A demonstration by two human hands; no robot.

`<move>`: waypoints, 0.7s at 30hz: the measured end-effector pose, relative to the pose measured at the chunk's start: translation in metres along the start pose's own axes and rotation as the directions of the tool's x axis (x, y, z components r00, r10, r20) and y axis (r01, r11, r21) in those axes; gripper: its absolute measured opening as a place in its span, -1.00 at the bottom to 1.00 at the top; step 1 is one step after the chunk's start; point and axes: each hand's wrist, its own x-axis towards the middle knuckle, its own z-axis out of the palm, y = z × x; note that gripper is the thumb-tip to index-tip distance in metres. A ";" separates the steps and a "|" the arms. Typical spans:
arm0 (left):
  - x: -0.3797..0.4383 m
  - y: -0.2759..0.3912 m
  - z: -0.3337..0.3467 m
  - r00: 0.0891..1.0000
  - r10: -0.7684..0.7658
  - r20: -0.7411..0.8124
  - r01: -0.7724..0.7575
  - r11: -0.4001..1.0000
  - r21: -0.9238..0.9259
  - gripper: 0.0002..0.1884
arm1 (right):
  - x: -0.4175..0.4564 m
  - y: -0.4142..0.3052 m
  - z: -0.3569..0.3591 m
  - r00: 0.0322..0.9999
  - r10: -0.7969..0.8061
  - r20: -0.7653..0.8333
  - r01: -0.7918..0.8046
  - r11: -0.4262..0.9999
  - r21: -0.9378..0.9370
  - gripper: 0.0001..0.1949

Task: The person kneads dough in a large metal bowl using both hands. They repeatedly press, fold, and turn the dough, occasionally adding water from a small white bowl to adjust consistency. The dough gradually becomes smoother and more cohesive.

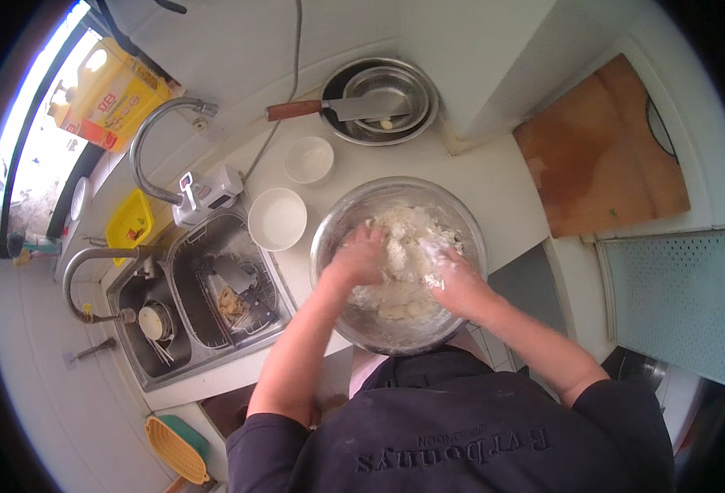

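A wide stainless steel mixing bowl stands at the counter's front edge, holding floury, lumpy dough. My left hand is in the bowl at the dough's left side, its fingers bent and somewhat blurred. At the right side of the dough is my right hand, its fingers coated with white flour and bits of dough. Both hands touch the mixture; whether either one grips any of it is not clear. A white bowl and a smaller white bowl stand to the left of the steel bowl.
A cleaver lies across nested metal bowls at the back. On the left is a double sink with dishes, a knife and a wire rack, beside curved taps. A wooden board stands at the right. A yellow jug is by the window.
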 end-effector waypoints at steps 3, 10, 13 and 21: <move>-0.007 -0.003 -0.018 0.998 -0.047 0.040 0.049 0.997 -0.054 -0.06 | -0.015 0.004 0.020 0.947 0.290 -0.137 -0.209 0.883 0.420 -0.42; -0.012 -0.002 0.017 0.978 -0.181 -0.099 0.186 0.982 0.043 -0.20 | 0.012 0.025 0.052 0.912 0.363 -0.191 -0.272 0.883 0.382 -0.45; -0.023 0.013 0.029 0.930 -0.354 -0.102 0.338 0.930 -0.142 -0.33 | 0.036 0.027 0.034 0.941 0.319 -0.110 -0.256 0.888 0.383 -0.45; -0.039 0.041 0.017 0.876 -0.474 0.089 0.478 0.831 -0.284 -0.31 | 0.048 0.021 0.001 0.977 0.158 -0.144 -0.126 0.970 0.207 -0.55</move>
